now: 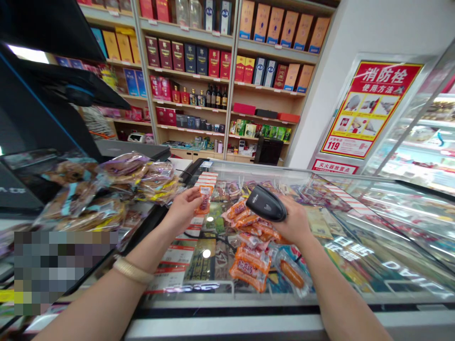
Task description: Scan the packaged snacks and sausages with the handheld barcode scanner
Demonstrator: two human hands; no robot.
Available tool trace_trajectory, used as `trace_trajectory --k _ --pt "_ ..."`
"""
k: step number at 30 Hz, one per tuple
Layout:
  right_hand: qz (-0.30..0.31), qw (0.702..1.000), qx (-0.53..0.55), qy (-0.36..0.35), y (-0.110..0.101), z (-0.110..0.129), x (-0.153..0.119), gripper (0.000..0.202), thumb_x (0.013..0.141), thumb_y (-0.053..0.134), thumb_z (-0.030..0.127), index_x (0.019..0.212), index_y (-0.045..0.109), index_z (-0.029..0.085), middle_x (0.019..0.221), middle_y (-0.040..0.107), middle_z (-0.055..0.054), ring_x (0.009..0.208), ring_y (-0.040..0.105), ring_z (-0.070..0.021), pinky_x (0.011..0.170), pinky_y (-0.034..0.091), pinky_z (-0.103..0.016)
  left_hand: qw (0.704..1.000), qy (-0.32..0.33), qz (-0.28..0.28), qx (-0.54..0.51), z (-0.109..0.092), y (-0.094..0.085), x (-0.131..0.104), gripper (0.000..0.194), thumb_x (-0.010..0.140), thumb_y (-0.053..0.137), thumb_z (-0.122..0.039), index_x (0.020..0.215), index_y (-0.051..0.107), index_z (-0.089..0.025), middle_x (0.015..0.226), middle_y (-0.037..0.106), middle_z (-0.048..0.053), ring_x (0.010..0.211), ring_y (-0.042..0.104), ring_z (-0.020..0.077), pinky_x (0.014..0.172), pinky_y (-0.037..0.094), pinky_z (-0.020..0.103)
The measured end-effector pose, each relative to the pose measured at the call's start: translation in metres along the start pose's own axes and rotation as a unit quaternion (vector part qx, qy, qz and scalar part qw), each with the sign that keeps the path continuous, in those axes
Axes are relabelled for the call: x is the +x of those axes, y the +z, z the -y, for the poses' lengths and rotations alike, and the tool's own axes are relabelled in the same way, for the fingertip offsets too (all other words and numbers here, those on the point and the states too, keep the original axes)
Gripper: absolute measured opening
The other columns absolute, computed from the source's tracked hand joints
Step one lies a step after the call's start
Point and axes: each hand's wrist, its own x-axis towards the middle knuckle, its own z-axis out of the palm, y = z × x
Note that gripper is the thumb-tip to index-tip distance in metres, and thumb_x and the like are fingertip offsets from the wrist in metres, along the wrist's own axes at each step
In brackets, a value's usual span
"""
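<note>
While we stood at the counter, this was how our hands were set.

Left grip: our left hand [183, 208] was raised palm-up over the glass, thumb and fingertips pinched on a small orange snack packet [205, 200], held upright by its lower edge.

Right grip: our right hand [293, 222] was wrapped around a black handheld scanner [266, 202], whose head pointed left toward the packet; the two were near, not touching.

Wrist: we wore a pale woven bracelet [132, 270] on the left forearm.

Under the hands: a loose pile of orange sausage packets [250, 265] lay on the glass freezer lid [359, 246], just below and between our forearms.

Left of us: a heap of clear-wrapped pastry bags [106, 189] sat on the counter edge, beside a dark checkout screen [39, 123].

Farther out: wooden shelves [232, 71] of boxed goods and bottles lined the back wall.

Right wall: a red fire-hydrant poster [369, 106] hung next to a glass-fronted chiller [423, 142].
</note>
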Motion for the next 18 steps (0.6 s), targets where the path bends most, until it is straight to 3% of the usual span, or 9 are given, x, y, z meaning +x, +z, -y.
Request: trace_trajectory --k 3,7,9,12,15,18 --pt "0.003 1.0 -0.003 0.002 0.0 0.002 0.0 0.025 0.078 0.065 0.039 0.095 0.069 0.021 0.091 0.074 -0.009 0.082 0.069 -0.0253 0.071 0.054 -0.034 0.988 -0.098 -0.001 -0.118 -0.007 0.003 -0.002 0.015 0.07 0.069 -0.009 0.084 0.065 -0.015 0.079 0.071 0.003 0.063 0.065 0.0137 0.059 0.057 0.028" --pt "0.002 1.0 0.015 -0.008 0.001 0.003 0.0 0.03 0.08 0.066 0.045 0.098 0.068 0.021 0.093 0.074 -0.009 0.083 0.069 -0.0246 0.072 0.053 -0.033 0.983 -0.131 -0.016 -0.127 -0.008 0.003 -0.003 0.01 0.071 0.067 -0.004 0.074 0.065 -0.013 0.075 0.07 0.004 0.063 0.065 0.0114 0.061 0.055 0.023" --pt "0.008 1.0 0.019 -0.014 0.001 0.004 0.0 0.033 0.08 0.067 0.048 0.098 0.067 0.021 0.091 0.073 -0.008 0.081 0.069 -0.0237 0.071 0.052 -0.032 0.993 -0.095 -0.007 -0.069 -0.005 0.003 -0.003 0.02 0.065 0.075 -0.009 0.083 0.068 -0.013 0.081 0.072 0.004 0.069 0.066 0.0117 0.066 0.055 0.022" --pt "0.028 0.999 0.003 -0.022 0.0 0.005 0.001 0.032 0.079 0.068 0.05 0.089 0.067 0.02 0.082 0.071 -0.007 0.074 0.067 -0.0216 0.066 0.049 -0.03 0.995 0.034 -0.009 0.092 0.001 0.002 -0.003 0.041 0.056 0.083 -0.026 0.094 0.07 -0.015 0.092 0.073 0.005 0.084 0.068 0.0179 0.075 0.055 0.028" --pt "0.048 0.998 -0.014 -0.028 -0.001 0.007 0.001 0.025 0.078 0.067 0.045 0.085 0.066 0.021 0.076 0.068 -0.005 0.072 0.064 -0.0206 0.064 0.045 -0.029 0.964 0.145 -0.028 0.223 0.003 0.001 -0.003 0.039 0.058 0.081 -0.039 0.087 0.068 -0.016 0.09 0.073 0.005 0.085 0.068 0.0206 0.079 0.054 0.033" --pt "0.061 0.997 -0.021 -0.037 -0.002 0.011 0.002 0.016 0.077 0.065 0.036 0.083 0.064 0.021 0.074 0.067 -0.004 0.071 0.062 -0.0199 0.064 0.043 -0.029 0.939 0.183 -0.02 0.292 0.003 0.0 -0.003 0.032 0.064 0.076 -0.043 0.079 0.066 -0.017 0.081 0.072 0.003 0.074 0.066 0.0185 0.071 0.052 0.03"
